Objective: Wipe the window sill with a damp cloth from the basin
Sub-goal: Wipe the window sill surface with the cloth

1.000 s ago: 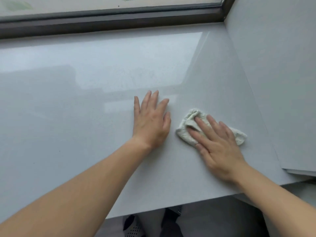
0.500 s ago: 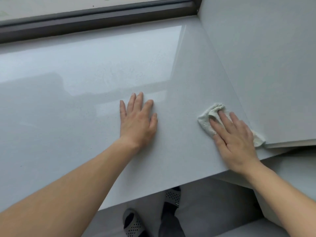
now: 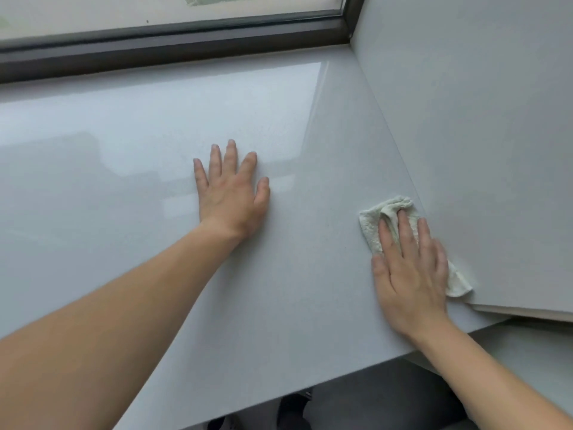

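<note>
The right grip (image 3: 409, 274) lies flat, fingers straight and slightly apart, pressing the white cloth (image 3: 370, 225) onto the window sill (image 3: 139, 187) at its right end, where the cloth touches the side wall (image 3: 483, 150). The left grip (image 3: 231, 197) rests palm-down with fingers spread on bare sill well to the left (holding nothing). Open glossy surface runs left and back to the dark window frame (image 3: 186, 48).

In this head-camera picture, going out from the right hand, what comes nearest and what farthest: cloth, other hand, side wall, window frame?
1. cloth, under the right hand.
2. side wall, just to its right.
3. left hand, off to its left.
4. window frame, at the back.
</note>
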Available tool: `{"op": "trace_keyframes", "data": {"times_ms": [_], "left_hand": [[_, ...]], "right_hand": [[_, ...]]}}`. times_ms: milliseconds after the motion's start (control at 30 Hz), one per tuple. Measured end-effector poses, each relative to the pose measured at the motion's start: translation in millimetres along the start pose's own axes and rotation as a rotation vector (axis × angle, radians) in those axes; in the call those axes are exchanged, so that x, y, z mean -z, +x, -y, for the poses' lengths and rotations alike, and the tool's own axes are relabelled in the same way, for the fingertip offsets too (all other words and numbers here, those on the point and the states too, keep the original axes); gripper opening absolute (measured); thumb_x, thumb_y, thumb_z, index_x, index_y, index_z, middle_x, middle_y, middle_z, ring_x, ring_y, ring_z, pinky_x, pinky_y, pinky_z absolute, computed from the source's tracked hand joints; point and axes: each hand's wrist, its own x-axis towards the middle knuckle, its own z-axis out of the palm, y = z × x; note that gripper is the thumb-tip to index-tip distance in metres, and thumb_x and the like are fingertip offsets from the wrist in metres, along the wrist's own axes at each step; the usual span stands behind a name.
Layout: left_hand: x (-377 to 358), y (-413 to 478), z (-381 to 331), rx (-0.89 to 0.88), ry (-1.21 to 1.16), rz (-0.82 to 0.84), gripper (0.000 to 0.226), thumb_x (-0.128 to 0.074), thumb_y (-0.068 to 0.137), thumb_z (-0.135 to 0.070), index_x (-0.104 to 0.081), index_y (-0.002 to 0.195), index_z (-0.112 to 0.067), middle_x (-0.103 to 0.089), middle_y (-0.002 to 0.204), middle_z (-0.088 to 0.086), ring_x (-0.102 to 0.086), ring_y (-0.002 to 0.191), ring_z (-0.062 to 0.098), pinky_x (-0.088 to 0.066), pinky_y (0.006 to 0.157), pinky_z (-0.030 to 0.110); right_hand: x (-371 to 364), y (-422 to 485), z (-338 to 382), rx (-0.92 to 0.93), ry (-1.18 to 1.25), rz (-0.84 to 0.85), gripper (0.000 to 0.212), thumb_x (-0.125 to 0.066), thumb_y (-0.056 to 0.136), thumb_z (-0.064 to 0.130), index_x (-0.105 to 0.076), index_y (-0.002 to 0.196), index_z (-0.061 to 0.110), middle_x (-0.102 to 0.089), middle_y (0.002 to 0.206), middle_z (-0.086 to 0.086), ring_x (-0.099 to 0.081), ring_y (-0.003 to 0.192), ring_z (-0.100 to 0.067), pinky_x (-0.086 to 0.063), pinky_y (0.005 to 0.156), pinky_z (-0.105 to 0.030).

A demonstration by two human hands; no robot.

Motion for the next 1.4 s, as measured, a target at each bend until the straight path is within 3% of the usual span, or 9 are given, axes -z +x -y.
{"op": "trace_keyframes", "data": {"times_ms": [133,433,600,767,833,967,1067,1267,1400], "left_hand": [[-6,6,-4,0.025,0.086,-0.004,0.063,-0.02,0.095,-0.054,-0.016,0.154,-0.031,0.001,0.167,0.004,0.013,0.152,0.027,0.009,0.12,0.056],[-7,8,-5,0.043,0.118,0.012,0.066,-0.015,0.094,-0.056,-0.008,0.155,-0.033,0.009,0.167,0.0,0.02,0.15,0.023,0.01,0.12,0.054],[-7,11,-6,0.048,0.14,0.017,0.067,-0.015,0.093,-0.056,-0.006,0.156,-0.033,0.009,0.167,0.002,0.021,0.15,0.024,0.011,0.119,0.055],[-7,12,-6,0.048,0.145,0.019,0.067,-0.018,0.094,-0.056,-0.009,0.156,-0.033,0.007,0.167,0.002,0.018,0.151,0.024,0.01,0.119,0.055],[-7,12,-5,0.049,0.148,0.022,0.067,-0.018,0.094,-0.056,-0.008,0.156,-0.033,0.007,0.167,0.002,0.018,0.151,0.024,0.01,0.119,0.055],[-7,12,-5,0.043,0.148,0.031,0.067,-0.018,0.094,-0.057,-0.007,0.156,-0.033,0.008,0.167,0.002,0.019,0.151,0.024,0.009,0.119,0.055],[-6,12,-3,0.039,0.136,0.038,0.066,-0.017,0.094,-0.057,-0.005,0.155,-0.034,0.009,0.167,0.001,0.021,0.15,0.023,0.01,0.119,0.055],[-6,12,-2,0.023,0.089,0.024,0.065,-0.021,0.095,-0.057,-0.012,0.155,-0.033,0.005,0.167,0.001,0.016,0.151,0.024,0.011,0.119,0.055],[-1,8,4,-0.043,-0.059,0.011,0.055,-0.037,0.096,-0.052,-0.035,0.146,-0.03,-0.013,0.165,0.003,0.003,0.153,0.023,0.012,0.12,0.054]], "right_hand": [[14,53,9,-0.032,0.03,0.016,0.063,-0.015,0.098,0.047,-0.015,0.159,0.032,-0.003,0.169,0.004,0.004,0.154,-0.023,0.0,0.12,-0.043],[44,286,86,0.006,0.03,-0.037,0.06,-0.017,0.102,0.045,-0.011,0.16,0.031,0.001,0.169,0.002,0.003,0.154,-0.028,0.0,0.123,-0.048],[57,346,118,-0.002,0.055,-0.034,0.061,-0.016,0.101,0.049,-0.013,0.159,0.032,0.0,0.169,0.003,0.004,0.154,-0.027,0.001,0.122,-0.049],[52,311,125,0.354,0.032,-0.01,0.058,-0.019,0.102,0.048,-0.013,0.159,0.037,0.0,0.169,0.006,0.006,0.155,-0.023,0.004,0.122,-0.048],[53,314,119,0.415,0.038,0.008,0.056,-0.017,0.104,0.048,-0.014,0.158,0.039,-0.001,0.169,0.008,0.005,0.155,-0.021,0.003,0.122,-0.046],[60,339,96,0.169,0.023,-0.041,0.057,-0.016,0.104,0.045,-0.012,0.16,0.034,-0.001,0.169,0.004,0.001,0.155,-0.024,-0.003,0.122,-0.045],[54,320,85,0.098,0.072,-0.045,0.058,-0.016,0.103,0.046,-0.012,0.16,0.032,-0.002,0.169,0.003,0.002,0.155,-0.023,-0.002,0.123,-0.043],[33,180,39,0.09,0.118,-0.043,0.056,-0.019,0.105,0.044,-0.014,0.159,0.033,0.0,0.169,0.007,0.005,0.155,-0.02,0.0,0.122,-0.043],[19,61,-7,0.123,0.111,0.003,0.059,-0.014,0.101,0.048,-0.012,0.159,0.036,0.002,0.168,0.012,0.008,0.154,-0.014,0.002,0.121,-0.037]]}}
